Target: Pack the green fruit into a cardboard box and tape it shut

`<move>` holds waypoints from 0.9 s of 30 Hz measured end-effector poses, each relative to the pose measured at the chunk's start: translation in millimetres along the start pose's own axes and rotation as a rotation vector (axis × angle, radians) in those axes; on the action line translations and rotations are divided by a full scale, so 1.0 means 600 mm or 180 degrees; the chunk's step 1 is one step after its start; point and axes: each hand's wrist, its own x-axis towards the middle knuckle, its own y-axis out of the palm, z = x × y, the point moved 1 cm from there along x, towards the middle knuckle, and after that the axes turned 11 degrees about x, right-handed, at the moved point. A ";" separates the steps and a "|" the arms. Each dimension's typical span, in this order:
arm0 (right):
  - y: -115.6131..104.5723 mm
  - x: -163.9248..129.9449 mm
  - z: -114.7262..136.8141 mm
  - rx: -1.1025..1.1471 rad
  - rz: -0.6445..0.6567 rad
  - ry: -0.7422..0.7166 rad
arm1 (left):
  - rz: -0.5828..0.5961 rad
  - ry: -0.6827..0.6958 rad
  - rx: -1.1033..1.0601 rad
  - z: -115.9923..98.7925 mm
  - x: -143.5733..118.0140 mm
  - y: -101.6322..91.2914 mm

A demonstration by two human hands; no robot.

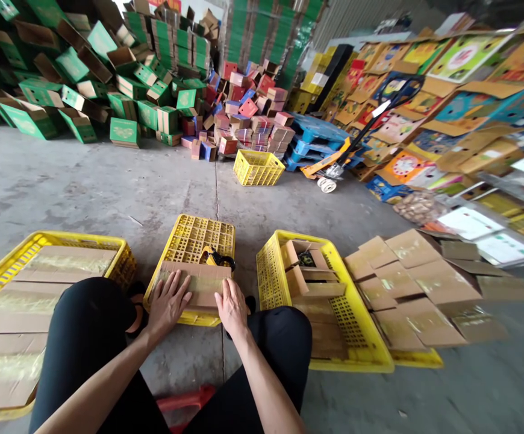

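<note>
A closed brown cardboard box (205, 286) lies on an upturned yellow crate (199, 235) between my knees, with clear tape along its top. My left hand (169, 299) rests flat on the left part of the box, fingers spread. At the box's right end lies my right hand (233, 307), fingers stretched out along its edge. Just behind the box, on the crate, sits a tape dispenser (217, 257) with an orange-yellow body and a black part. Neither hand touches it.
At left, a yellow crate (124, 253) holds several taped boxes. Another yellow crate (268, 277) at right holds boxes, one open. Flattened or stacked cartons (415, 289) lie beyond it. Farther off are a yellow crate (258, 169), a pallet jack (334, 163) and blue pallets (316, 135).
</note>
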 end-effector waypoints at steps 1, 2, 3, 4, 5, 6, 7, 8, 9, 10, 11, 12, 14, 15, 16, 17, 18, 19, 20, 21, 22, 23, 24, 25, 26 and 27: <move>0.002 0.002 0.000 -0.0008 0.0015 0.0007 | 0.0003 0.0018 0.0017 0.000 -0.001 0.001; 0.005 0.004 0.000 -0.0010 0.0028 0.0009 | 0.0006 0.0042 0.0037 0.000 -0.002 0.003; 0.006 0.006 -0.001 -0.0007 0.0041 0.0004 | 0.0012 0.0076 0.0057 0.000 -0.002 0.003; 0.007 0.007 -0.002 -0.0002 0.0058 -0.0007 | 0.0022 0.0120 0.0072 -0.001 -0.003 0.004; 0.008 0.009 -0.002 0.0006 0.0082 -0.0021 | 0.0036 0.0169 0.0081 -0.002 -0.003 0.004; 0.007 0.011 -0.002 0.0017 0.0114 -0.0035 | 0.0051 0.0214 0.0083 -0.002 -0.003 0.003; 0.007 0.013 -0.002 0.0028 0.0153 -0.0043 | 0.0067 0.0254 0.0077 -0.003 -0.003 0.002; 0.006 0.014 0.000 0.0037 0.0194 -0.0041 | 0.0082 0.0282 0.0061 -0.004 -0.002 0.000; 0.006 0.013 0.003 0.0040 0.0233 -0.0021 | 0.0092 0.0295 0.0039 -0.004 -0.001 -0.001; 0.007 0.011 0.007 0.0037 0.0266 0.0010 | 0.0105 0.0296 0.0015 -0.004 -0.001 -0.002; 0.008 0.008 0.013 0.0033 0.0297 0.0032 | 0.0118 0.0289 -0.0008 -0.005 0.000 -0.003; 0.011 0.002 0.021 0.0032 0.0326 0.0024 | 0.0137 0.0283 -0.0025 -0.005 0.001 -0.003; 0.018 -0.011 0.039 0.0055 0.0400 -0.0124 | 0.0165 0.0246 -0.0025 -0.006 0.002 -0.004; 0.022 -0.017 0.048 0.0079 0.0447 -0.0243 | 0.0175 0.0230 -0.0014 -0.007 0.002 -0.004; 0.025 -0.022 0.057 0.0100 0.0498 -0.0351 | 0.0180 0.0220 -0.0004 -0.007 0.002 -0.005; 0.028 -0.026 0.063 0.0118 0.0552 -0.0437 | 0.0181 0.0217 -0.0001 -0.008 0.001 -0.005; 0.030 -0.029 0.067 0.0130 0.0601 -0.0489 | 0.0182 0.0222 -0.0007 -0.008 0.001 -0.006; 0.030 -0.030 0.070 0.0139 0.0641 -0.0514 | 0.0183 0.0237 -0.0025 -0.007 -0.001 -0.007; 0.030 -0.029 0.070 0.0142 0.0668 -0.0515 | 0.0192 0.0265 -0.0051 -0.005 -0.002 -0.008; 0.030 -0.028 0.068 0.0138 0.0681 -0.0496 | 0.0202 0.0289 -0.0082 -0.001 -0.004 -0.008; 0.030 -0.026 0.063 0.0124 0.0672 -0.0444 | 0.0211 0.0294 -0.0109 0.003 -0.007 -0.008; 0.030 -0.024 0.057 0.0099 0.0641 -0.0351 | 0.0216 0.0263 -0.0123 0.009 -0.009 -0.006; 0.030 -0.023 0.048 0.0071 0.0590 -0.0221 | 0.0211 0.0181 -0.0123 0.017 -0.012 -0.004; 0.031 -0.022 0.038 0.0050 0.0524 -0.0074 | 0.0196 0.0051 -0.0114 0.025 -0.015 -0.001; 0.032 -0.022 0.027 0.0049 0.0452 0.0062 | 0.0172 -0.0118 -0.0106 0.034 -0.017 0.002; 0.034 -0.023 0.016 0.0075 0.0381 0.0161 | 0.0131 -0.0302 -0.0117 0.043 -0.020 0.006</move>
